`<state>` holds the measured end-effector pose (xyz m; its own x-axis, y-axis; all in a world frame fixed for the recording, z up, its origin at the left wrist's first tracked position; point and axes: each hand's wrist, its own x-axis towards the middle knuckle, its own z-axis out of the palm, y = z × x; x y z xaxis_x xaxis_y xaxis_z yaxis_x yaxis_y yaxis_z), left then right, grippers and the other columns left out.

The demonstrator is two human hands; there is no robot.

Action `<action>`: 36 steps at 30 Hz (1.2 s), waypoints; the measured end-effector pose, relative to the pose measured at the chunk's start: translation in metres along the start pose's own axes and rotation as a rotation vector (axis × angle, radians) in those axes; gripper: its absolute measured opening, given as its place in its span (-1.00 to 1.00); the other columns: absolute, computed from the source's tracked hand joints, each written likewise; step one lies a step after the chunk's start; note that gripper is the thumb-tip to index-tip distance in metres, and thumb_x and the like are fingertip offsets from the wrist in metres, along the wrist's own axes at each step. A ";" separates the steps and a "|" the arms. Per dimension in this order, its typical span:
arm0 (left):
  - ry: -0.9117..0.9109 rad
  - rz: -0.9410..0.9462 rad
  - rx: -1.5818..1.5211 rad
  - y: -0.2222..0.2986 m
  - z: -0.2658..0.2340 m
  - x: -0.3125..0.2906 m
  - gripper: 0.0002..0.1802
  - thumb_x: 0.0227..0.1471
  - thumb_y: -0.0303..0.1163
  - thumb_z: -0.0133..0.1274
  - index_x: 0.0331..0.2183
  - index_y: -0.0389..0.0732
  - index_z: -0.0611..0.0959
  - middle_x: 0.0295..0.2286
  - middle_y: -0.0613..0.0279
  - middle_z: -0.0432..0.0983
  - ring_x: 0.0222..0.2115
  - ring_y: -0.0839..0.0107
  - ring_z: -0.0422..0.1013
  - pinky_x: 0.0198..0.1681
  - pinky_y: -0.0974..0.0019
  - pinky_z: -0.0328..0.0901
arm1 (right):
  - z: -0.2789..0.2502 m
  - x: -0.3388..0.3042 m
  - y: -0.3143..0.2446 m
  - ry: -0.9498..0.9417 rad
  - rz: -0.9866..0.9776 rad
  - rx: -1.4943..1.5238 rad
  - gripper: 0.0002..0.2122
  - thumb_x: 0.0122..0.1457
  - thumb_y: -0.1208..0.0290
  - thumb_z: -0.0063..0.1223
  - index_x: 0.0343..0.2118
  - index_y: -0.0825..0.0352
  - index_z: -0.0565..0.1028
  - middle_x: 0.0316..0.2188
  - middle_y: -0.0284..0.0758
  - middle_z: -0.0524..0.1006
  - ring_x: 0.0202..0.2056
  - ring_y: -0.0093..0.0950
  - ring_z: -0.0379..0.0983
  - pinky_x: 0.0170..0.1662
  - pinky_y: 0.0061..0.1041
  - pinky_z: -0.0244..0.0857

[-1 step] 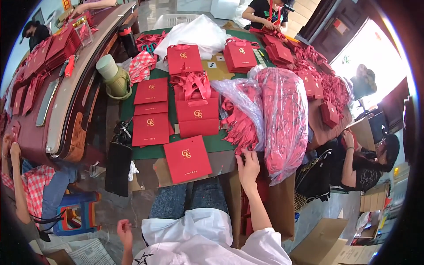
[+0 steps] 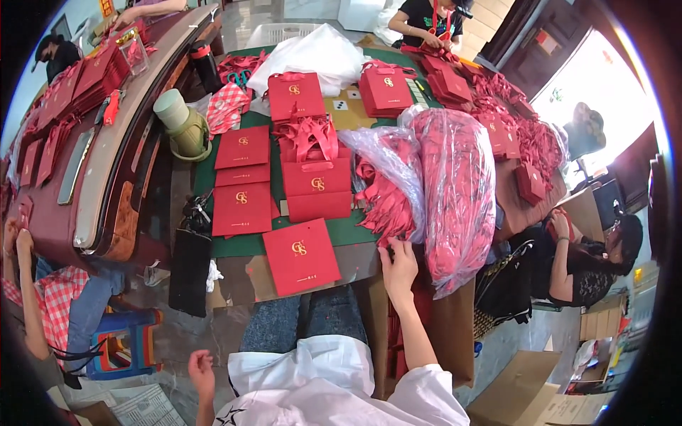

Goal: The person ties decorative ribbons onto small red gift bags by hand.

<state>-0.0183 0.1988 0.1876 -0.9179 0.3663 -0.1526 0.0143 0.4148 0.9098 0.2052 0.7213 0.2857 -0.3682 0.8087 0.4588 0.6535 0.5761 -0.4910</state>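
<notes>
At the table's near edge, my right hand (image 2: 399, 268) pinches the lower ends of a red ribbon bundle (image 2: 387, 202) that spills from a clear plastic bag (image 2: 398, 145). My left hand (image 2: 202, 369) hangs low beside my white top, away from the table, its fingers loosely curled and nothing visible in them. A flat red paper bag (image 2: 302, 257) with a gold emblem lies in front of me, its near edge at the table rim. Behind it stands a red gift bag (image 2: 317, 184) with ribbon handles on top. More flat red bags (image 2: 241, 208) lie to its left.
A big clear sack of red ribbon (image 2: 455, 199) lies to the right. At the left stand a green cup holder (image 2: 188, 135) and a black bottle (image 2: 206, 65). A cardboard box (image 2: 455, 334) sits below the right table edge. Other people work around the tables.
</notes>
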 end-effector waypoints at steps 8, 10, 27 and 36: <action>-0.319 0.551 0.119 0.180 0.101 0.036 -0.81 0.02 -0.71 0.00 -0.35 -0.27 0.66 -0.30 0.05 0.59 -0.29 0.18 0.55 -0.21 0.28 0.42 | 0.013 -0.006 -0.031 -0.052 -0.151 0.110 -0.89 0.11 0.42 0.19 -0.43 0.27 0.48 -0.45 -0.22 0.44 -0.41 -0.15 0.44 -0.36 -0.20 0.30; -0.330 0.630 0.088 0.204 0.129 0.051 -0.78 0.00 -0.72 0.02 -0.34 -0.24 0.67 -0.30 0.08 0.59 -0.27 0.18 0.55 -0.21 0.27 0.42 | 0.010 -0.015 -0.048 -0.150 -0.185 0.149 -0.90 0.09 0.43 0.21 -0.43 0.26 0.49 -0.45 -0.25 0.45 -0.40 -0.18 0.45 -0.34 -0.23 0.30; -0.973 -0.217 -0.292 0.238 0.254 0.066 -0.55 0.32 -0.09 -0.09 -0.16 -0.32 0.61 -0.28 0.14 0.62 -0.31 0.44 0.56 -0.29 0.37 0.45 | -0.039 -0.041 -0.089 -0.530 -0.358 0.452 -0.87 0.07 0.54 0.20 -0.32 0.31 0.50 -0.35 -0.25 0.50 -0.30 -0.22 0.50 -0.28 -0.31 0.41; -1.034 -0.393 -0.630 0.250 0.259 0.061 -0.62 0.37 -0.19 -0.17 -0.06 -0.30 0.54 -0.36 0.22 0.56 -0.31 0.51 0.47 -0.16 0.41 0.37 | -0.051 -0.057 -0.100 -0.729 -0.566 0.569 -0.85 0.08 0.42 0.24 -0.33 0.27 0.50 -0.36 -0.32 0.51 -0.31 -0.30 0.49 -0.19 -0.33 0.37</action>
<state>0.0321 0.5400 0.3058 -0.0780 0.9030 -0.4225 -0.6378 0.2805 0.7173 0.1945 0.6111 0.3467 -0.9471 0.1758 0.2687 -0.0686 0.7067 -0.7042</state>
